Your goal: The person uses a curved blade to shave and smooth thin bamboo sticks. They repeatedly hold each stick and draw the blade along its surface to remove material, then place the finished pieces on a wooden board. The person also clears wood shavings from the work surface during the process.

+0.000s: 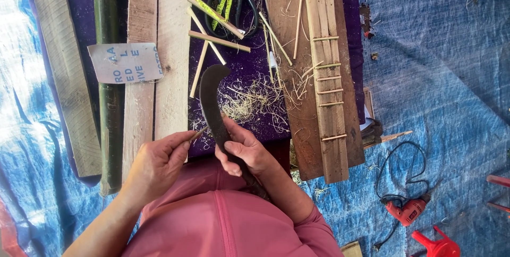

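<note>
Right hand (pixel 245 153) fisted on dark curved machete (pixel 212 103); left hand (pixel 159 164) at 9 o'clock pinches thin bamboo sliver (pixel 200 133) against blade; pale curly shavings (pixel 252 97) at 12.

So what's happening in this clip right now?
A person seated over a blue tarp holds a dark curved blade in the right hand and presses a thin bamboo sliver, pinched in the left hand, against its edge. Shavings and cut sticks lie ahead on purple cloth, beside a slatted wooden piece. A red drill lies unused.
</note>
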